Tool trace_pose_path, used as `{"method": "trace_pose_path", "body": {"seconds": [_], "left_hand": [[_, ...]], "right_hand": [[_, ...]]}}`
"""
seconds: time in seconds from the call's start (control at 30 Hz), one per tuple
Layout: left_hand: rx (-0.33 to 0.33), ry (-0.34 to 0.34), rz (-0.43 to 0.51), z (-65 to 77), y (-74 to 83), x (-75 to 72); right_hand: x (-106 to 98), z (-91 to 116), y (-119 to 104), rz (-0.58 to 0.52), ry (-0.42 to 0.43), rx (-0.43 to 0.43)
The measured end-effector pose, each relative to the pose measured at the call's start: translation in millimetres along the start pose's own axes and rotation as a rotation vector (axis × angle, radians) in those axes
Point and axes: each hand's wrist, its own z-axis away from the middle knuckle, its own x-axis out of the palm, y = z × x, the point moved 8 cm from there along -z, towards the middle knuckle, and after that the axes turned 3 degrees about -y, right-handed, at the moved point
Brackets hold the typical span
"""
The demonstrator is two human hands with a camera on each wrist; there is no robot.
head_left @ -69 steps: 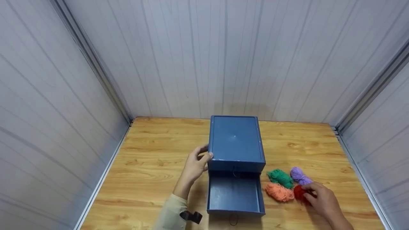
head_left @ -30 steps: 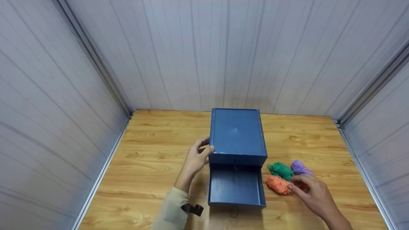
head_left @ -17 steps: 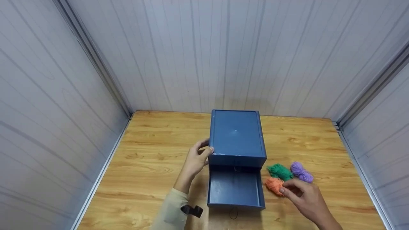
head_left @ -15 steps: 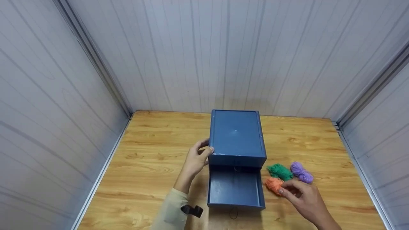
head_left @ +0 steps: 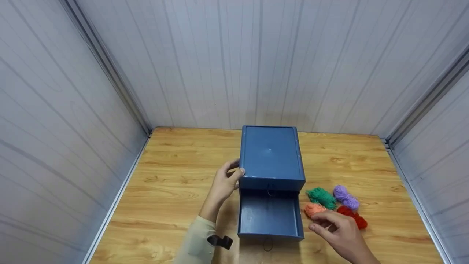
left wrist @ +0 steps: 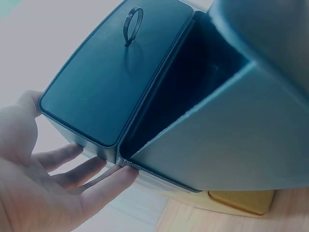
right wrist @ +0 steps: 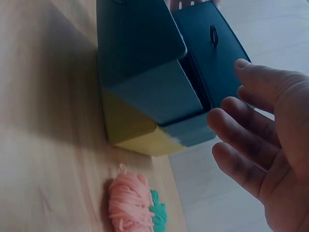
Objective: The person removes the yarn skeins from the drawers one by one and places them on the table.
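A blue drawer cabinet (head_left: pixel 271 150) stands on the wooden table, its lower drawer (head_left: pixel 269 218) pulled out and bare inside. My left hand (head_left: pixel 224 183) rests at the cabinet's left side, thumb on the top edge and fingertips against the side wall. To the right lie an orange yarn bundle (head_left: pixel 314 209), a green yarn bundle (head_left: pixel 321 197), a purple yarn bundle (head_left: pixel 345 197) and a red yarn bundle (head_left: pixel 353 216). My right hand (head_left: pixel 339 233) hovers in front of them, partly covering the orange one. In the right wrist view its loosely bent fingers hold nothing.
Under the drawer, the wrist views show a yellow lower part (right wrist: pixel 130 125). A thin black loop pull (head_left: pixel 268 245) hangs from the drawer front; another loop (left wrist: pixel 133 24) is on the closed upper drawer. Pale panel walls (head_left: pixel 234 66) enclose the table.
My right hand was at the red yarn bundle and has moved left, away from it, to near the orange one. The red bundle now shows again. My left hand keeps its place.
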Motion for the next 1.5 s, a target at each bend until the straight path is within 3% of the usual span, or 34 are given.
{"method": "trace_pose_path", "body": {"seconds": [0.43, 0.77, 1.17, 1.5], "left_hand": [[0.011, 0.003, 0.011, 0.1, 3.6, -0.5], [0.009, -0.005, 0.001, -1.1, 4.8, 0.7], [0.006, -0.003, 0.005, -0.7, 2.1, 0.5], [0.0, -0.004, 0.006, -0.5, 0.3, 0.6]], "right_hand": [[20.2, 0.8, -19.9, -0.066, -0.134, -0.066], [33.7, 6.1, -36.2, -0.076, -0.125, -0.207], [50.8, 16.4, -48.2, -0.105, -0.179, -0.334], [75.5, 22.1, -42.3, -0.117, -0.316, -0.306]]}}
